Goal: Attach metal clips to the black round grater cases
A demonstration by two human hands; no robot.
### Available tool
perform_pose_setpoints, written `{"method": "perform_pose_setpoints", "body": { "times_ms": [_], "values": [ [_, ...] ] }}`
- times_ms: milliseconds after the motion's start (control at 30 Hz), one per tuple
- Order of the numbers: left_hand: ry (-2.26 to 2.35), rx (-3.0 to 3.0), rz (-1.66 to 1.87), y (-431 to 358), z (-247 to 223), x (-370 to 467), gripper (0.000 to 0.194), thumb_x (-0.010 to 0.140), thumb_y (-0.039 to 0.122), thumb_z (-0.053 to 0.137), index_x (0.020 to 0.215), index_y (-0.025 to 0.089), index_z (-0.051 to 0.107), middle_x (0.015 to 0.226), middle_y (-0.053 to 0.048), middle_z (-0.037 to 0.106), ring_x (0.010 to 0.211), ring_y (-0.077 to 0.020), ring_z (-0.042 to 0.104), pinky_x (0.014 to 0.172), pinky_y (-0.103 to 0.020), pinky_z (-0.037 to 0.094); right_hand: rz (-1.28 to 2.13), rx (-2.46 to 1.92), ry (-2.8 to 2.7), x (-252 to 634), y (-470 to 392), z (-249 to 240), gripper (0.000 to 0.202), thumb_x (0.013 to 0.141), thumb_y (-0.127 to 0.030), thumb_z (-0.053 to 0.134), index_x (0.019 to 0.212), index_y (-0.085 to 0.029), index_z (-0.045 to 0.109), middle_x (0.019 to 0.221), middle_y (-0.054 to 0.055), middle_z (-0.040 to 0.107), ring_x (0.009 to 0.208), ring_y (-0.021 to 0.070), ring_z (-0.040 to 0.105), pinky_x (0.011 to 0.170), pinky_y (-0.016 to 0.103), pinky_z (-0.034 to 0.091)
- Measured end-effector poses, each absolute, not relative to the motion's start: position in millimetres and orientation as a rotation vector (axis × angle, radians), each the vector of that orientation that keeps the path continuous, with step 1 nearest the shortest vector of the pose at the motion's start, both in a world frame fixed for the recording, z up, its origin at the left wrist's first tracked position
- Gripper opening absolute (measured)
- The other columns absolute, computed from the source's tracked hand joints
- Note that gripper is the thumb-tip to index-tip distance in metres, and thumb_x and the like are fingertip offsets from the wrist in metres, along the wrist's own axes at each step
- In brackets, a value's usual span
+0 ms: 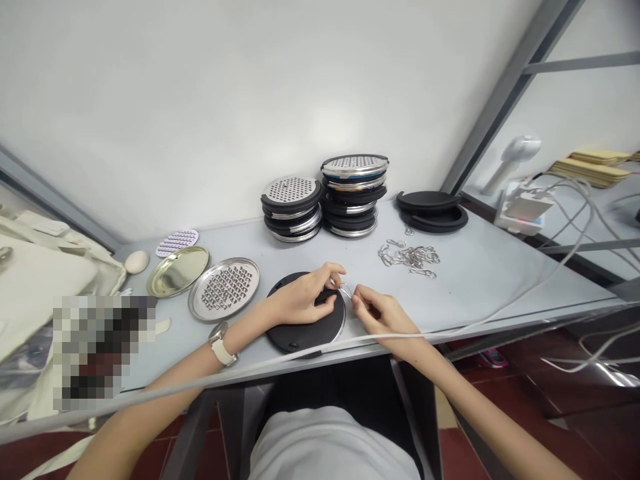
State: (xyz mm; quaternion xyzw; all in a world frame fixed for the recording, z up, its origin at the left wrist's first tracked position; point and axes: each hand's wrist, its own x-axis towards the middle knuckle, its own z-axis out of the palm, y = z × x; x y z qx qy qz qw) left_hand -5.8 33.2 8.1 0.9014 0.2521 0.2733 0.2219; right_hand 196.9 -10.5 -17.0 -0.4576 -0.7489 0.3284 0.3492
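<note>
Head | clip point(347, 291) between left hand point(303, 299) and right hand point(383, 313) | right pinching, left grip unclear

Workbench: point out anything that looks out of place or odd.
A white cable crosses in front of both forearms in this view, looking oddly in the way. The metal clips lie scattered, but nothing looks clearly damaged.

Soft glare is brightening the white wall point(225, 100), while coarse pixelation is masking a patch at lower left.
</note>
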Motion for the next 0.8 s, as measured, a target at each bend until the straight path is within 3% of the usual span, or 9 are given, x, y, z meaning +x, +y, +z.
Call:
{"method": "perform_pose_setpoints", "body": {
  "times_ms": [500, 800],
  "values": [
    [0.673, 2.623, 0.716, 29, 17, -3, 0.025, 0.083, 0.015, 0.048, 0.108, 0.019, 0.043, 0.092, -0.004, 0.055, 0.078, -0.0157, 0.055, 0.072, -0.029, 0.048, 0.719, -1.226, -2.025, 193, -8, -21, 0.028, 0.094, -0.029, 0.042, 0.068, -0.021, 0.037, 0.060, -0.005, 0.041, 0.055, 0.0119, 0.040, 0.054, 0.023, 0.032],
    [0.643, 2.656, 0.758, 31, 19, -4, 0.034, 0.084, 0.014, 0.050, 0.117, 0.017, 0.043, 0.107, -0.010, 0.058, 0.099, -0.0206, 0.057, 0.086, -0.034, 0.049, 0.720, -1.214, -2.059, 193, -8, -19, 0.029, 0.096, -0.030, 0.041, 0.069, -0.021, 0.037, 0.062, -0.004, 0.043, 0.059, 0.0130, 0.042, 0.058, 0.024, 0.033]
  ]
}}
